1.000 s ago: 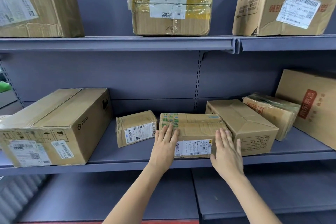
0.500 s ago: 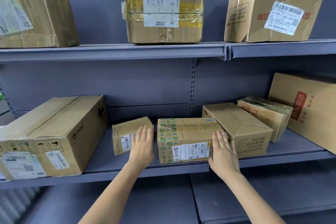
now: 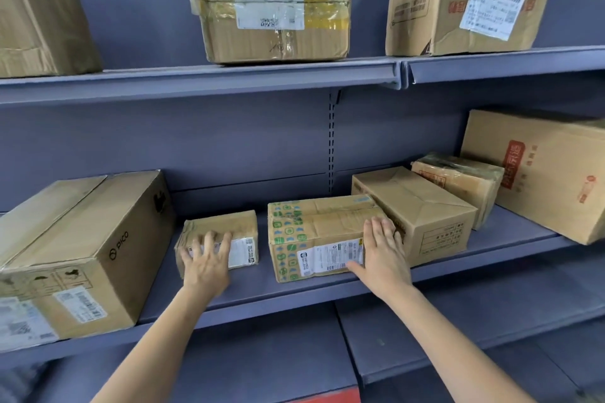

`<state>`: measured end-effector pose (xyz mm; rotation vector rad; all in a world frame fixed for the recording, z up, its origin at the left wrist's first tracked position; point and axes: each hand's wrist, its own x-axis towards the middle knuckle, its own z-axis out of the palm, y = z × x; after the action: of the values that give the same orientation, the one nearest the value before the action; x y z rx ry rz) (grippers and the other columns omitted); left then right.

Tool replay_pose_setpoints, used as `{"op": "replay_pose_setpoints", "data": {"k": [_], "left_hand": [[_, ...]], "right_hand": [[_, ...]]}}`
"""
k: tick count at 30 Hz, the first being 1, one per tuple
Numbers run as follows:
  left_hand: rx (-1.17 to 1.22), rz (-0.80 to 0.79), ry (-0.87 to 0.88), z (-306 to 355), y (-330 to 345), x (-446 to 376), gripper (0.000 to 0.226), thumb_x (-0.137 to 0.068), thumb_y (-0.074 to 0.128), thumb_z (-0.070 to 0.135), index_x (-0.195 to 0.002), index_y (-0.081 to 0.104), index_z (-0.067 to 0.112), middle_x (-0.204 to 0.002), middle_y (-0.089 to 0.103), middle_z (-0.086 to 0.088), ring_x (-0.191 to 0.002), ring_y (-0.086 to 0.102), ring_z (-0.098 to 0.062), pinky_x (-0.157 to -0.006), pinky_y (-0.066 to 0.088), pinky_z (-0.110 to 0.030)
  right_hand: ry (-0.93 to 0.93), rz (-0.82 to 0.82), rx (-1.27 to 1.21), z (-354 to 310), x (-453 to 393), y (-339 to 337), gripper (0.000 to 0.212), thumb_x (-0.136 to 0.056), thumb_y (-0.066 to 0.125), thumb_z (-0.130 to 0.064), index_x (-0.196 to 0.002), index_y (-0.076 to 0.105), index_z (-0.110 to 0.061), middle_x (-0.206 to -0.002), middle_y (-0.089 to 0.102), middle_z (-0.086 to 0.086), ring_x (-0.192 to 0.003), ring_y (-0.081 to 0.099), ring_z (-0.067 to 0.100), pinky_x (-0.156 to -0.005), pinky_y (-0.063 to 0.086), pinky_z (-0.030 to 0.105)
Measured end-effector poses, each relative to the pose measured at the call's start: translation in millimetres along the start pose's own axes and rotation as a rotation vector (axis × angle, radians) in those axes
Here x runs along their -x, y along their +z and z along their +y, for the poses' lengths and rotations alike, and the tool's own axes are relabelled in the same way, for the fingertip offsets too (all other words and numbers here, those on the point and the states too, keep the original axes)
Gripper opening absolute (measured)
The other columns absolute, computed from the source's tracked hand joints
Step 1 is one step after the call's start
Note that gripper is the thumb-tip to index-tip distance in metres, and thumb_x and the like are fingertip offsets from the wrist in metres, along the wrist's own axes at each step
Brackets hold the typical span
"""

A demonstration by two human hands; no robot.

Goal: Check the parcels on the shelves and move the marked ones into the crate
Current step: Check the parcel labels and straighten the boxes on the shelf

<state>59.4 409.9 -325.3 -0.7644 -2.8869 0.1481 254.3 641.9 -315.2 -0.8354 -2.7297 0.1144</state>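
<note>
left hand (image 3: 206, 267) on small parcel (image 3: 226, 232), right hand (image 3: 384, 255) on green-taped parcel (image 3: 314, 232)

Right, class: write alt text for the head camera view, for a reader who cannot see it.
A person's left hand rests on a small taped parcel and the right hand on a green-taped parcel, both on the middle shelf of grey shelving. Other cardboard boxes sit beside them and on the shelf above.

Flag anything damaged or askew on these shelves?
Top-right box sits tilted, its lower front corner torn. The big box at middle-shelf right leans and overhangs the shelf edge. The small parcel under the left hand is crumpled.
</note>
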Motion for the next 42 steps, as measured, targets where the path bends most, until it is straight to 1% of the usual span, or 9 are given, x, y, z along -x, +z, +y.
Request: {"op": "replay_pose_setpoints", "data": {"k": [5, 17, 22, 26, 30, 33, 35, 38, 42], "left_hand": [[0.031, 0.067, 0.069, -8.7, 5.0, 5.5, 0.07, -0.087, 0.048, 0.024, -0.148, 0.014, 0.021, -0.148, 0.022, -0.016, -0.132, 0.022, -0.043, -0.107, 0.017, -0.059], [-0.169, 0.1, 0.048, -0.3, 3.2, 4.8, 0.067, -0.091, 0.037, 0.026, -0.147, 0.001, 0.018, -0.147, 0.019, -0.015, -0.126, 0.031, -0.037, -0.104, 0.029, -0.048], [-0.086, 0.05, -0.002, 3.0, -6.4, 3.0, 0.063, -0.091, 0.04, 0.024, -0.146, 0.011, 0.018, -0.145, 0.023, -0.014, -0.126, 0.031, -0.035, -0.103, 0.029, -0.048], [0.043, 0.053, -0.089, 23.1, -20.6, 6.7, 0.066, -0.089, 0.048, 0.023, -0.145, 0.015, 0.013, -0.148, 0.019, -0.016, -0.133, 0.021, -0.037, -0.107, 0.022, -0.052], [0.208, 0.348, 0.015, 59.2, -37.6, 9.1, 0.057, -0.074, 0.062, 0.005, -0.129, 0.046, -0.003, -0.128, 0.046, -0.031, -0.114, 0.042, -0.053, -0.094, 0.035, -0.06], [0.233, 0.534, 0.076, 97.0, -53.7, 14.0, 0.057, -0.057, 0.053, 0.005, -0.113, 0.05, -0.002, -0.105, 0.057, -0.031, -0.092, 0.054, -0.052, -0.078, 0.046, -0.057], [0.222, 0.58, 0.097, 123.6, -62.0, 18.8, 0.057, -0.053, 0.05, 0.005, -0.11, 0.048, 0.001, -0.103, 0.058, -0.031, -0.09, 0.055, -0.051, -0.077, 0.047, -0.056], [0.236, 0.58, 0.087, 159.0, -62.7, 29.2, 0.056, -0.052, 0.049, 0.004, -0.108, 0.054, 0.002, -0.106, 0.057, -0.03, -0.093, 0.053, -0.049, -0.079, 0.047, -0.057], [0.291, 0.509, 0.152, 198.6, -59.3, 45.2, 0.055, -0.056, 0.051, 0.005, -0.111, 0.053, 0.009, -0.113, 0.055, -0.025, -0.103, 0.045, -0.042, -0.079, 0.046, -0.055]], "right_hand": [[-0.017, -0.002, -0.008, -16.3, -6.8, 1.0, 0.085, -0.09, 0.049, -0.044, -0.147, -0.003, -0.006, -0.157, -0.004, 0.012, -0.144, -0.01, 0.027, -0.117, -0.004, 0.039], [-0.094, 0.08, 0.107, -12.3, -9.2, 9.6, 0.078, -0.09, 0.05, -0.028, -0.146, 0.001, -0.002, -0.156, 0.003, 0.014, -0.144, -0.001, 0.029, -0.116, -0.003, 0.038], [-0.147, 0.104, 0.146, -0.2, -16.1, 14.8, 0.083, -0.062, 0.077, -0.02, -0.133, 0.04, 0.001, -0.135, 0.045, 0.02, -0.126, 0.042, 0.036, -0.107, 0.03, 0.05], [-0.267, 0.068, 0.111, 14.4, -28.8, 4.9, 0.075, -0.086, 0.055, -0.026, -0.146, 0.014, -0.007, -0.15, 0.019, 0.016, -0.14, 0.015, 0.032, -0.116, 0.004, 0.049], [-0.331, 0.111, -0.034, 45.2, -27.2, -2.8, 0.072, -0.088, 0.054, -0.028, -0.147, 0.016, -0.01, -0.155, 0.012, 0.017, -0.143, 0.008, 0.032, -0.111, -0.009, 0.043], [-0.329, 0.248, -0.08, 83.9, -29.3, -7.1, 0.066, -0.078, 0.066, -0.022, -0.137, 0.041, -0.008, -0.146, 0.035, 0.021, -0.135, 0.03, 0.039, -0.113, 0.007, 0.052], [-0.237, 0.218, -0.053, 111.8, -35.1, -20.3, 0.068, -0.08, 0.063, -0.036, -0.139, 0.038, -0.014, -0.149, 0.029, 0.018, -0.137, 0.025, 0.039, -0.113, 0.011, 0.058], [-0.049, -0.047, 0.005, 148.6, -47.2, -30.6, 0.086, -0.078, 0.043, -0.072, -0.147, 0.013, -0.029, -0.156, 0.006, 0.014, -0.141, 0.002, 0.042, -0.111, -0.002, 0.058], [-0.036, -0.111, 0.038, 167.6, -48.9, -27.3, 0.092, -0.071, 0.034, -0.082, -0.146, 0.008, -0.035, -0.156, 0.005, 0.013, -0.14, -0.003, 0.044, -0.109, 0.003, 0.063]]}}
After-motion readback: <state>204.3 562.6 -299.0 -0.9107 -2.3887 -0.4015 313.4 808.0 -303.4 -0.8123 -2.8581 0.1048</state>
